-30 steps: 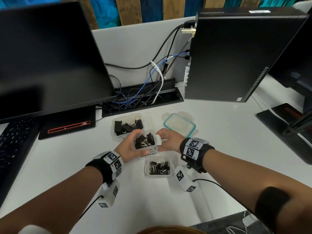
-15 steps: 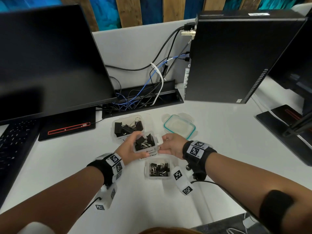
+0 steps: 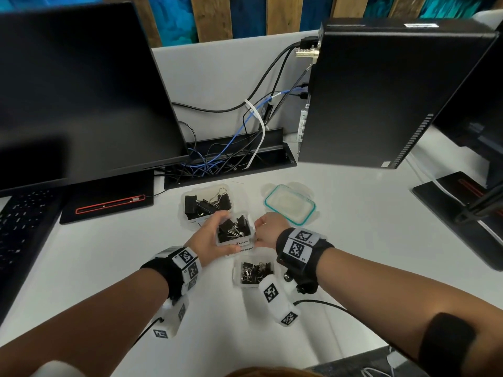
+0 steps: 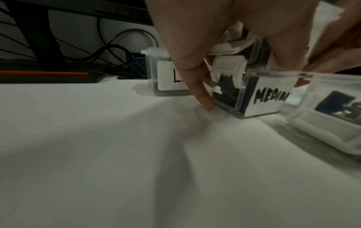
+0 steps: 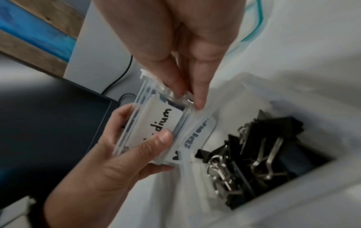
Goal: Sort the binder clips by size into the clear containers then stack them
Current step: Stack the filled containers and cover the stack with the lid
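Note:
Both hands hold a clear container labelled "medium" (image 3: 235, 231), which has black binder clips in it. My left hand (image 3: 206, 238) grips its left side, thumb on the label (image 5: 156, 121). My right hand (image 3: 268, 231) pinches its right end with the fingertips (image 5: 197, 98). It sits on a second clear piece labelled "MEDIUM" (image 4: 267, 98) on the white desk. The large-clip container (image 3: 206, 204) stands just behind. The small-clip container (image 3: 254, 272) stands in front, under my right wrist.
A clear lid with a teal seal (image 3: 290, 205) lies to the right behind my right hand. A cable tray (image 3: 228, 161), a monitor (image 3: 81, 99) and a black computer case (image 3: 381, 91) line the back. A keyboard (image 3: 19, 221) is at far left.
Both hands have kept hold of the medium container, which has sunk slightly toward the desk. The other containers have not moved.

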